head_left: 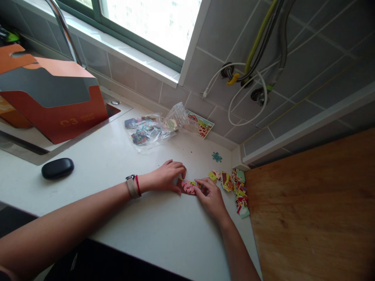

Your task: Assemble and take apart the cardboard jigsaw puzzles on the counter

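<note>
A short strip of joined jigsaw puzzle pieces (188,187), pink with brown and some yellow, lies flat on the white countertop. My left hand (166,177) grips its left end, thumb at the near edge and curled fingers at the far edge. At the right end my right hand (210,194) has its thumb and fingers closed on a piece, which is partly hidden under them. Just beyond the right hand lies a heap of loose puzzle pieces (240,190) in red, yellow and green. A single teal puzzle piece (217,157) rests farther back.
A clear plastic bag (149,130) of puzzle pieces lies at the back, beside a picture card (200,124) near the wall. An orange box (79,113) stands at the sink on the left. A black oval case (58,168) sits nearer. A wooden board (310,203) borders the right side.
</note>
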`<state>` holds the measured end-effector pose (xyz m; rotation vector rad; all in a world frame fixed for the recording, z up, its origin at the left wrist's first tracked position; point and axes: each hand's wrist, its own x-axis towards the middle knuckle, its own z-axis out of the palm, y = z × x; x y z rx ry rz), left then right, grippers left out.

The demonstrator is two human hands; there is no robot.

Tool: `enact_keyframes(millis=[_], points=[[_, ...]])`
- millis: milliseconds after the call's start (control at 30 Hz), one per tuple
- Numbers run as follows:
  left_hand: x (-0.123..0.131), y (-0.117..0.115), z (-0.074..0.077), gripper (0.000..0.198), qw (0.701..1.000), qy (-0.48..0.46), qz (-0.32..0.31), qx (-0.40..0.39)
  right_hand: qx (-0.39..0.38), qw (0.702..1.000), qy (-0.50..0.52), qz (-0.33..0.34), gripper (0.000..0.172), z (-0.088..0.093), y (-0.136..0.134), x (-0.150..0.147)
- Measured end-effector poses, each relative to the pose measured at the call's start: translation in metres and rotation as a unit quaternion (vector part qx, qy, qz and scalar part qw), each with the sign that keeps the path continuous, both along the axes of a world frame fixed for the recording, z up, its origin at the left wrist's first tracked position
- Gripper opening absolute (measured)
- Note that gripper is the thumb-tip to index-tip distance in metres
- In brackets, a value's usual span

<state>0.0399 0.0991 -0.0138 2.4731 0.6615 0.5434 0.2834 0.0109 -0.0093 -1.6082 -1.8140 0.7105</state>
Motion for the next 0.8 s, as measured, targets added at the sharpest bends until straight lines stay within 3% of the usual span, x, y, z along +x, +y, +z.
enact_keyframes(millis=[267,800], points=[[-0.0028,-0.0011,0.0021,0.036,1.0,0.015,-0.002,0.0,-0.002,0.999,-0.028,-0.021,0.027,0.0026,-0.0019,-0.0035],[-0.0034,-0.0014,0.0012,0.039,0.999,0.022,-0.011,0.036,-0.003,0.999,-0.051,0.012,0.023,0.0097,-0.0049,-0.0061]])
